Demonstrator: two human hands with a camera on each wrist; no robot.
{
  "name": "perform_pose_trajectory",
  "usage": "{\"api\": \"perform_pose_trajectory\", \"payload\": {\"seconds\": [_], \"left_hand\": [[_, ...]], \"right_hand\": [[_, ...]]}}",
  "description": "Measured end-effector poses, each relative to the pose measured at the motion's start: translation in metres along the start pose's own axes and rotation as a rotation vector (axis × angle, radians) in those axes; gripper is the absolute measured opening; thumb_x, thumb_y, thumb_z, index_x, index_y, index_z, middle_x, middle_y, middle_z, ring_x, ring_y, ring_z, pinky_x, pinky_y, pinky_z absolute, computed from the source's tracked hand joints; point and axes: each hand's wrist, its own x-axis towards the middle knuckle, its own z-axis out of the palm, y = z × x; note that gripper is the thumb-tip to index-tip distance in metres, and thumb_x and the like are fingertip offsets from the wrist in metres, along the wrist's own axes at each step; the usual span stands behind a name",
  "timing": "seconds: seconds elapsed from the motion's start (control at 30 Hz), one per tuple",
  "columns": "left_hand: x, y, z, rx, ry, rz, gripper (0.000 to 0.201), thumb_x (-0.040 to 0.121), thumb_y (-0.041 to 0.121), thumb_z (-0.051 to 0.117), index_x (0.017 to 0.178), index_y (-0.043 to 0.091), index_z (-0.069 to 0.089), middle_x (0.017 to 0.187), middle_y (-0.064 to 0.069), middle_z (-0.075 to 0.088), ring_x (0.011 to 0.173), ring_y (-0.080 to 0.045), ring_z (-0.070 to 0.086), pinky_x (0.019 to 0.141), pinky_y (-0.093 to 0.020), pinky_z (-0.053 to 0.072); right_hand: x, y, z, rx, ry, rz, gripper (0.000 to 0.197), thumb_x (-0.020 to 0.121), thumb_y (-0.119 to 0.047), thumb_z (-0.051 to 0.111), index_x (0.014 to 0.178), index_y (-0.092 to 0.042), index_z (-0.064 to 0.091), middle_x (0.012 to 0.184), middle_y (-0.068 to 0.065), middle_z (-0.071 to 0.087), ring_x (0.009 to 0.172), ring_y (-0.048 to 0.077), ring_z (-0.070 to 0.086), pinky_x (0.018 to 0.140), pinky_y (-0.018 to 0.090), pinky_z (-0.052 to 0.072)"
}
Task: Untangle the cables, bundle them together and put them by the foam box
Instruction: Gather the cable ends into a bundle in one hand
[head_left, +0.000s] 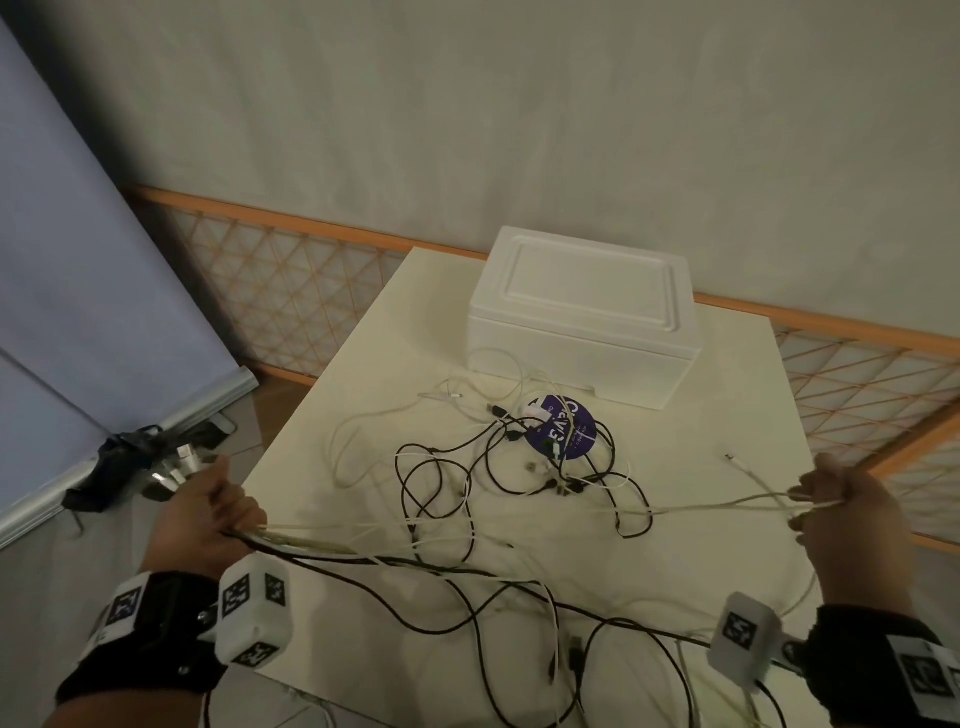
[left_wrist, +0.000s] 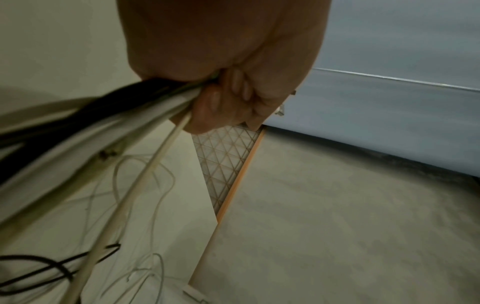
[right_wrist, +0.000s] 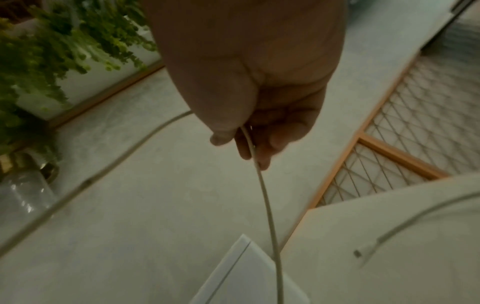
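Note:
A tangle of black and white cables sprawls over the cream table, in front of the white foam box at the table's far side. My left hand is off the table's left edge and grips a bundle of black and white cables, with plug ends sticking out past the fist. My right hand is at the table's right edge and pinches a white cable that runs taut back into the tangle. A loose white connector lies near the right hand.
A round purple sticker or disc lies under the tangle by the box. A wooden lattice rail runs behind the table. A blue screen and dark clutter stand on the floor to the left. A green plant shows in the right wrist view.

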Motion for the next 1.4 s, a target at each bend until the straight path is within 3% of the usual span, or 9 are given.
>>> {"api": "perform_pose_trajectory", "payload": {"seconds": [0.33, 0.53, 0.7, 0.87, 0.97, 1.07, 1.2, 1.27, 1.4], "left_hand": [[0.011, -0.011, -0.001, 0.025, 0.01, -0.043, 0.047, 0.097, 0.025, 0.048, 0.061, 0.02, 0.018, 0.036, 0.007, 0.02, 0.028, -0.009, 0.018, 0.035, -0.014, 0.018], [0.015, -0.012, 0.002, 0.036, -0.015, -0.084, 0.047, 0.098, 0.024, 0.046, 0.061, 0.021, 0.016, 0.035, 0.006, 0.02, 0.027, -0.009, 0.017, 0.034, -0.014, 0.018], [0.004, -0.017, 0.014, 0.055, -0.041, -0.108, 0.044, 0.095, 0.018, 0.05, 0.061, 0.02, 0.022, 0.036, 0.007, 0.021, 0.028, -0.008, 0.018, 0.033, -0.014, 0.018], [-0.004, -0.015, 0.021, 0.109, -0.112, -0.122, 0.036, 0.093, 0.01, 0.05, 0.063, 0.02, 0.033, 0.038, 0.008, 0.023, 0.028, -0.007, 0.019, 0.033, -0.014, 0.017], [-0.014, -0.014, 0.03, 0.092, -0.209, -0.166, 0.037, 0.093, 0.012, 0.05, 0.062, 0.022, 0.032, 0.039, 0.008, 0.021, 0.029, -0.006, 0.018, 0.034, -0.016, 0.014], [-0.037, -0.024, 0.051, 0.068, -0.371, -0.211, 0.032, 0.084, 0.019, 0.055, 0.061, 0.023, 0.034, 0.04, 0.008, 0.022, 0.029, -0.005, 0.018, 0.036, -0.018, 0.012], [-0.07, -0.051, 0.083, 0.081, -0.543, -0.222, 0.033, 0.079, 0.031, 0.06, 0.059, 0.022, 0.037, 0.04, 0.006, 0.024, 0.031, -0.007, 0.022, 0.035, -0.018, 0.02], [-0.08, -0.055, 0.093, 0.114, -0.558, -0.202, 0.04, 0.079, 0.037, 0.061, 0.053, 0.019, 0.037, 0.042, 0.002, 0.029, 0.034, -0.011, 0.03, 0.037, -0.02, 0.032], [-0.063, -0.032, 0.084, 0.054, -0.45, -0.136, 0.05, 0.089, 0.042, 0.053, 0.047, 0.019, 0.041, 0.046, -0.001, 0.036, 0.039, -0.014, 0.04, 0.043, -0.024, 0.042]], "right_hand": [[-0.045, -0.052, 0.034, 0.756, -0.428, 0.225, 0.054, 0.093, -0.045, 0.037, 0.056, -0.009, 0.05, 0.048, 0.008, 0.055, 0.036, 0.021, 0.053, 0.038, 0.024, 0.047], [-0.044, -0.081, 0.011, 1.068, -0.273, 0.003, 0.06, 0.1, -0.037, 0.029, 0.049, -0.02, 0.056, 0.052, 0.001, 0.059, 0.043, 0.014, 0.057, 0.046, 0.021, 0.051], [-0.019, -0.069, -0.012, 0.769, 0.172, -0.086, 0.048, 0.081, -0.053, 0.068, 0.088, -0.006, 0.059, 0.075, -0.003, 0.067, 0.068, 0.008, 0.067, 0.075, 0.037, 0.059], [-0.011, -0.037, -0.051, -0.251, 0.224, -0.265, 0.021, 0.078, 0.004, 0.055, 0.093, -0.009, 0.06, 0.089, 0.015, 0.055, 0.08, 0.025, 0.054, 0.074, 0.03, 0.047], [-0.027, -0.041, -0.026, -0.534, 0.026, -0.197, 0.038, 0.07, 0.008, 0.056, 0.101, -0.014, 0.061, 0.11, 0.021, 0.058, 0.094, 0.04, 0.057, 0.082, 0.047, 0.05], [-0.076, -0.088, 0.025, -0.205, -0.155, -0.372, 0.032, 0.075, -0.009, 0.073, 0.105, -0.013, 0.063, 0.111, 0.005, 0.061, 0.105, 0.028, 0.056, 0.089, 0.03, 0.04], [-0.153, -0.15, 0.103, -0.109, -1.073, -0.489, 0.097, 0.059, -0.061, 0.078, 0.139, -0.027, 0.035, 0.131, -0.017, 0.048, 0.119, 0.0, 0.045, 0.1, 0.02, 0.036], [-0.172, -0.154, 0.134, -0.288, -1.261, -0.628, 0.08, 0.067, -0.045, 0.079, 0.13, -0.019, 0.038, 0.116, -0.003, 0.06, 0.101, 0.013, 0.058, 0.087, 0.027, 0.047], [-0.162, -0.131, 0.147, -0.587, -1.07, -0.735, 0.019, 0.086, -0.027, 0.053, 0.103, -0.02, 0.05, 0.095, 0.004, 0.064, 0.086, 0.025, 0.061, 0.072, 0.032, 0.047]]}}
